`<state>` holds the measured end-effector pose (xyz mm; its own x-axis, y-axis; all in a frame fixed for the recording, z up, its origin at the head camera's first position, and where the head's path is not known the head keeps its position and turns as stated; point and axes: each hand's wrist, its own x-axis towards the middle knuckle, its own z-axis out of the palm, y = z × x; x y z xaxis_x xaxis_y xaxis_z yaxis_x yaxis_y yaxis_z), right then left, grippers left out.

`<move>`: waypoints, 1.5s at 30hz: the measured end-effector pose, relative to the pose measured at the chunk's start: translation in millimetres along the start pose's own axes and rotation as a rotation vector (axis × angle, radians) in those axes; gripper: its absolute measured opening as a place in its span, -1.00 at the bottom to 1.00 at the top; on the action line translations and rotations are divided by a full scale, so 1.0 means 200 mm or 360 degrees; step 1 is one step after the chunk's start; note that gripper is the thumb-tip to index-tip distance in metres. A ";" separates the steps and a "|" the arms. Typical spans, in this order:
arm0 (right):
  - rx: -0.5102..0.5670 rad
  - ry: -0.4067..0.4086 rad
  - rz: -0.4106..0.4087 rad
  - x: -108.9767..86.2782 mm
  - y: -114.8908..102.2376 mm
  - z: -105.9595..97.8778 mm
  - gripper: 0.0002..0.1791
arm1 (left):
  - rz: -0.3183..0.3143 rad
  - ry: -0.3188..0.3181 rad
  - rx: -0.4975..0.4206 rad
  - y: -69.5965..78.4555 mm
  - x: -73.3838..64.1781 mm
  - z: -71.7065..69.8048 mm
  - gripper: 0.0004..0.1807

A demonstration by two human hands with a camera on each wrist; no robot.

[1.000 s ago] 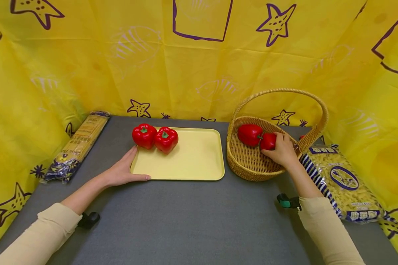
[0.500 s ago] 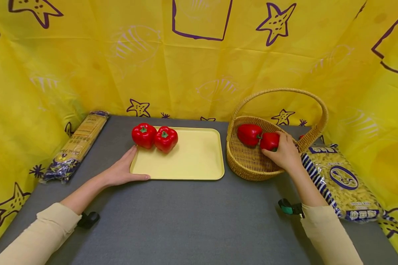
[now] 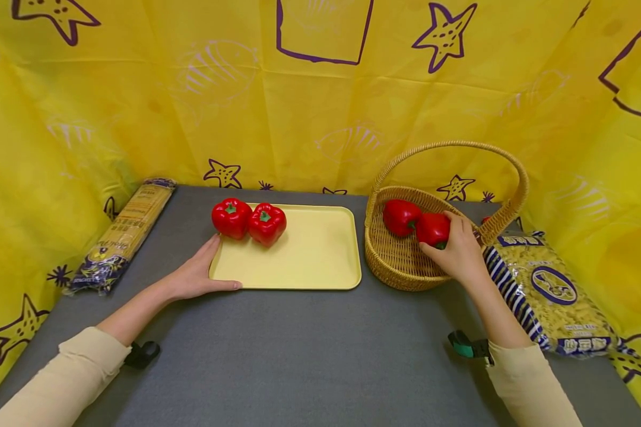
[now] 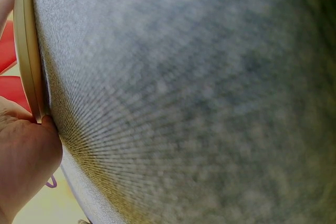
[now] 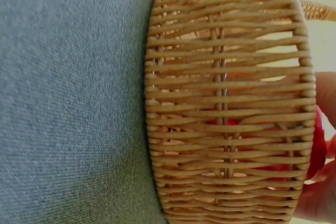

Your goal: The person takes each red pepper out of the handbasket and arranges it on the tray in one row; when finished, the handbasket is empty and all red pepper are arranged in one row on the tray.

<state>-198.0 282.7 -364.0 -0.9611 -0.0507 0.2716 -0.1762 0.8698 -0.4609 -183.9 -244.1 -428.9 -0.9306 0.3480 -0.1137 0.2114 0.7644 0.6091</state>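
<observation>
1. Evidently, in the head view, the right hand grips a glossy red bell pepper between thumb and fingers, inside a tan woven wicker basket. A second red bell pepper lies just past the fingertips; the grip should spare it a knock.

2. Same view: the left hand has its fingers and thumb straight and spread at the corner of a rectangular pale-yellow tray. Two green-stemmed red peppers sit just beyond those fingertips. Light bracing appears sufficient.

3. Left wrist view: the thumb meets the tray's rim; pressure cannot be told.

4. Right wrist view: wickerwork partly hides the gripped pepper below the fingers. Smooth skin may slip, so even finger pressure is advised; any lift should clear the rim beneath the hand.
</observation>
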 end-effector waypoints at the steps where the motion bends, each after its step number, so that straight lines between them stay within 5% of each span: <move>1: 0.0006 0.0010 -0.0004 -0.01 -0.01 0.00 -0.11 | 0.0000 0.0000 0.0000 0.00 0.00 0.00 0.41; 45: 0.0252 -0.0002 -0.0296 -0.12 -0.39 0.01 -0.10 | -0.0028 -0.0014 0.0006 0.01 0.00 0.00 0.42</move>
<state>-161.3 214.8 -335.8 -0.9093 -0.2036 0.3629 -0.3811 0.7577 -0.5298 -183.8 -243.4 -427.9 -0.9315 0.3392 -0.1314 0.1961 0.7724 0.6040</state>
